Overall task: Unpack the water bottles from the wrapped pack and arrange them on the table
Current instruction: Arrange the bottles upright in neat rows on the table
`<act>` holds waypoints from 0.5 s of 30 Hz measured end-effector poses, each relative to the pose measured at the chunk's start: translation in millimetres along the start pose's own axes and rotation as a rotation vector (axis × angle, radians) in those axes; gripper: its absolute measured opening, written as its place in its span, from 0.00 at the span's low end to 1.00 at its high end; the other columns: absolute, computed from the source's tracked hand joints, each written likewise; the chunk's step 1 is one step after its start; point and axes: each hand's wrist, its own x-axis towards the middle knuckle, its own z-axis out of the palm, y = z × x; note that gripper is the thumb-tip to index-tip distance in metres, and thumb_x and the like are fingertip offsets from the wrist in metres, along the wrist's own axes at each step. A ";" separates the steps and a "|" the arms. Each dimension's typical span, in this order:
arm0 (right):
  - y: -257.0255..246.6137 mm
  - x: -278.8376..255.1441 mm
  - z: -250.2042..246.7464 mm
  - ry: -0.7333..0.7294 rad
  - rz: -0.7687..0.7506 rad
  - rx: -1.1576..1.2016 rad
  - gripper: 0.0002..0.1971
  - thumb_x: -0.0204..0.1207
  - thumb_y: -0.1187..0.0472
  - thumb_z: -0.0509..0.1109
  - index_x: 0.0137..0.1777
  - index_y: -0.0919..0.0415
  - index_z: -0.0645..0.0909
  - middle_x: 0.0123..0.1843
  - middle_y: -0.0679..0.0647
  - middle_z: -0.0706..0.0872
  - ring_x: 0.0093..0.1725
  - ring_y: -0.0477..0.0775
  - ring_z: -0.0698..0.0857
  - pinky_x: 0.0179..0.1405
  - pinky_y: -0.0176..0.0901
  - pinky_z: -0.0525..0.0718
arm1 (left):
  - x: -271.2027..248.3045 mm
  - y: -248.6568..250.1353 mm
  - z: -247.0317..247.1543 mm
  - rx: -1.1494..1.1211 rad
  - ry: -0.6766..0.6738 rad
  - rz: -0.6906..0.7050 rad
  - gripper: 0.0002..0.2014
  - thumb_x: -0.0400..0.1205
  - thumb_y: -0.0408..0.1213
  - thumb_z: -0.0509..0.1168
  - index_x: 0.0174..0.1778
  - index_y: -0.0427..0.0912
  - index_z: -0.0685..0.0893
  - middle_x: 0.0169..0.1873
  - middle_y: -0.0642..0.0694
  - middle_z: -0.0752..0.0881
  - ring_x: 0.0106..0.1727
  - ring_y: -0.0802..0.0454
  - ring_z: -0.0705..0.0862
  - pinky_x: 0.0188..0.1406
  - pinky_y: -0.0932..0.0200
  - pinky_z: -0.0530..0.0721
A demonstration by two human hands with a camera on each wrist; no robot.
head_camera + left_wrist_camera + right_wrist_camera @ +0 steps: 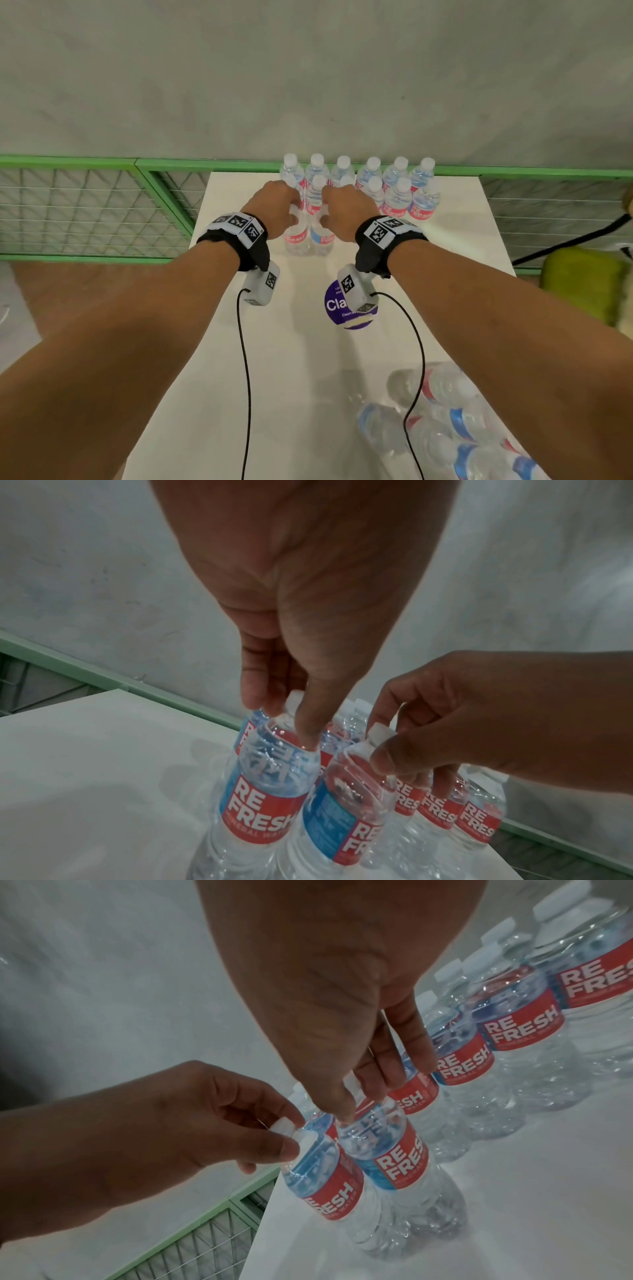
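Two clear water bottles with red and blue labels stand side by side in front of two rows of like bottles (397, 198) at the far end of the white table (274, 359). My left hand (294, 216) pinches the white cap of the left bottle (295, 237); the left wrist view shows this hand (284, 719) on that bottle (267, 791). My right hand (323, 219) pinches the cap of the right bottle (322, 237), and the right wrist view has the same hand (358, 1099) and bottle (390, 1153). The wrapped pack (462, 431) lies at the near right with several bottles inside.
A round purple sticker (334, 308) lies on the table under my right wrist. A green wire-mesh frame (102, 205) runs behind and to the left of the table, with a grey wall beyond. Something yellow-green (582, 281) sits off the table's right side.
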 end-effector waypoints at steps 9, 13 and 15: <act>2.2 21.2 6.1 0.038 0.030 0.067 0.18 0.77 0.52 0.70 0.61 0.61 0.77 0.54 0.60 0.84 0.51 0.63 0.84 0.44 0.51 0.84 | 18.0 -3.6 -1.5 0.015 0.004 -0.002 0.13 0.76 0.36 0.74 0.57 0.45 0.89 0.53 0.42 0.87 0.53 0.41 0.85 0.52 0.51 0.84; -0.2 24.5 10.0 0.056 0.025 0.093 0.19 0.77 0.50 0.71 0.62 0.61 0.77 0.55 0.60 0.85 0.52 0.63 0.84 0.45 0.50 0.84 | 19.6 -4.6 -2.4 0.011 -0.014 -0.026 0.15 0.75 0.36 0.74 0.58 0.47 0.87 0.54 0.43 0.86 0.55 0.41 0.85 0.55 0.49 0.85; 1.6 24.7 12.7 0.057 0.020 0.106 0.21 0.77 0.48 0.71 0.63 0.60 0.76 0.56 0.60 0.85 0.54 0.63 0.84 0.47 0.52 0.84 | 18.9 -7.0 -0.1 0.011 0.004 -0.041 0.18 0.75 0.40 0.75 0.62 0.48 0.85 0.57 0.44 0.84 0.57 0.42 0.84 0.56 0.46 0.85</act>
